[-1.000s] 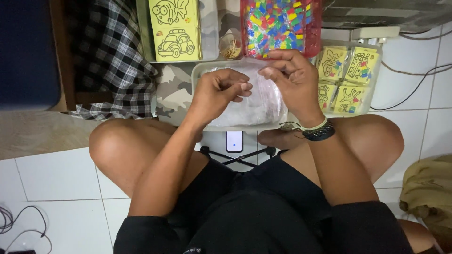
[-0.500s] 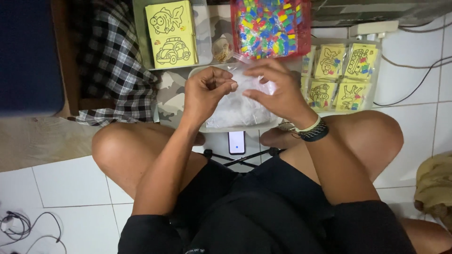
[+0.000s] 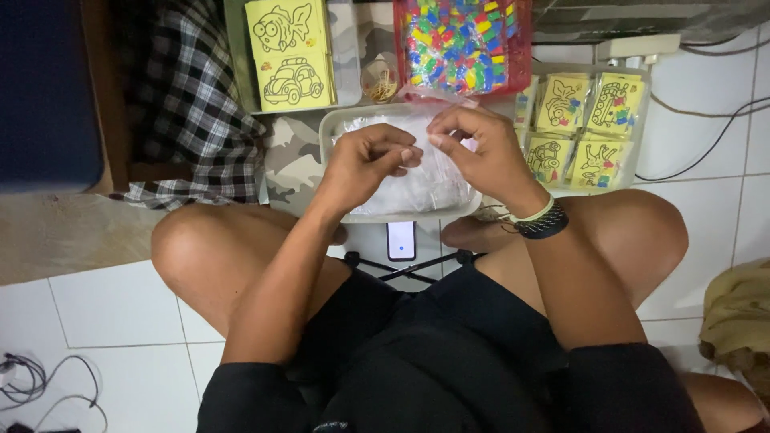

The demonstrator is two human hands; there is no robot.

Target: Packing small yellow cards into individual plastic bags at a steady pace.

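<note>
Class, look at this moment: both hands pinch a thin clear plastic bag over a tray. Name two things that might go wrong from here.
1. The left hand and right hand pinch the thin clear plastic bag between fingertips; it might slip or tear.
2. The small phone on its stand sits just below the clear tray of plastic bags; a forearm might knock it over.

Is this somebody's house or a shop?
Probably a home floor used for packing craft kits: white floor tiles, a tray of clear plastic bags, yellow picture cards and a red basket of colourful pieces.
</note>
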